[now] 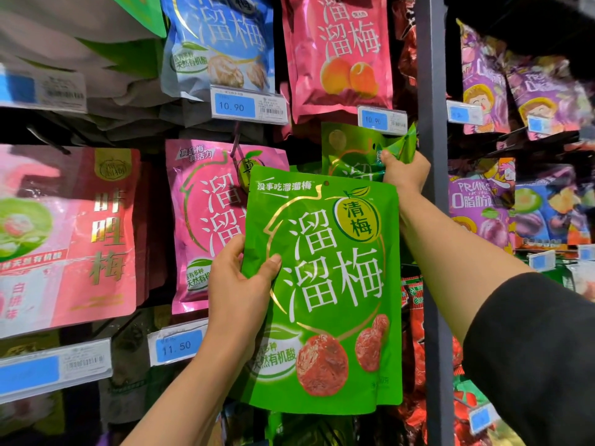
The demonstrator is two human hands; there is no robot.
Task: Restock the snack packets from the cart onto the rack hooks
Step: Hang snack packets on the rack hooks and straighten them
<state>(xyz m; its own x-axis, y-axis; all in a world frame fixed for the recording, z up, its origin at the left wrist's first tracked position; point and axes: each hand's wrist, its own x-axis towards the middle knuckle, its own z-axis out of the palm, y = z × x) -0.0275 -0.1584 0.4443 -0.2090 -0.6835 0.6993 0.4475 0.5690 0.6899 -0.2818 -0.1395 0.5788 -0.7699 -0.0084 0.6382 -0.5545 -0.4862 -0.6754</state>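
Mid-restock, by the look of it. Front green plum packet (325, 294) held up at centre frame, off any hook, punch hole at its top edge free. Left hand (240, 289) pinching its left edge, thumb across the face, fingers curled behind. Right hand (406, 170) at centre right, fingers closed round the crumpled top of a rear green packet (351, 152); whether already seated on a hook, impossible to tell. Cart out of view, so remaining stock unknown.

Display rack filling the frame: pink plum packet (203, 220) left of centre, blue packet (219, 43) and pink apricot-print packet (338, 56) along the top, purple prune packets (479, 207) at right. Grey upright post (431, 91) right of centre. Price tags "10.90" (248, 105) and "11.50" (177, 346) below the rows. Dim store aisle, shadowed gaps behind.
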